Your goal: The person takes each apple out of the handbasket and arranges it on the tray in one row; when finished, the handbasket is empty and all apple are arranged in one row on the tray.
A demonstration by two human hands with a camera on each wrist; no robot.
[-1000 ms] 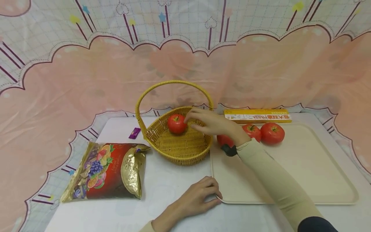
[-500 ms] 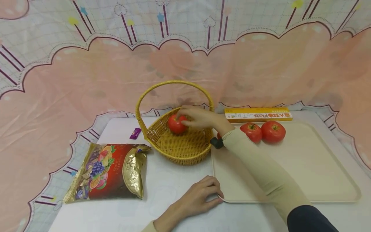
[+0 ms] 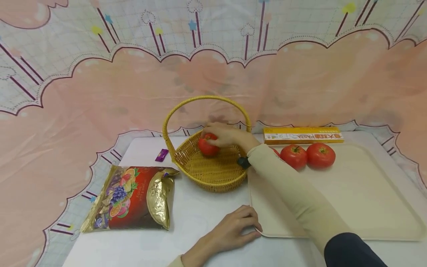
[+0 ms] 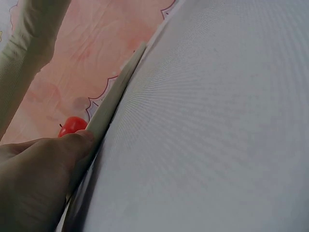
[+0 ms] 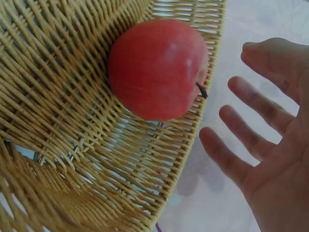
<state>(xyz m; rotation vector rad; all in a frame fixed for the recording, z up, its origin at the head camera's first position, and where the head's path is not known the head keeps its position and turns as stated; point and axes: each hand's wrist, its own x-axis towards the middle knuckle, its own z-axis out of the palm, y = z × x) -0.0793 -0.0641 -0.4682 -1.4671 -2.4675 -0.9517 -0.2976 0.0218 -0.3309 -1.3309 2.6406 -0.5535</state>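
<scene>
A red apple (image 3: 208, 145) sits in the yellow wicker basket (image 3: 218, 187), toward its back left side. My right hand (image 3: 222, 134) reaches over the basket from the right, with fingers above and behind this apple. In the right wrist view the apple (image 5: 157, 70) has a dark stem, and the spread fingers of the right hand (image 5: 275, 116) stand a small gap away from it. My left hand (image 3: 233, 230) holds the near left corner of the beige tray (image 3: 333, 218). The left wrist view shows the left hand (image 4: 43, 169) at the tray's rim.
On the tray lie two red apples (image 3: 321, 155) and another mostly behind the right sleeve. A yellow pasta box (image 3: 303, 135) stands behind them. To the left are a red and gold candy bag (image 3: 133, 198) and a small purple wrapped candy (image 3: 161, 155). The basket's handle (image 3: 207, 97) arches overhead.
My right hand has moved left, from beside the apple in the basket to over it. My left hand keeps its place at the tray corner. The view has shifted slightly.
</scene>
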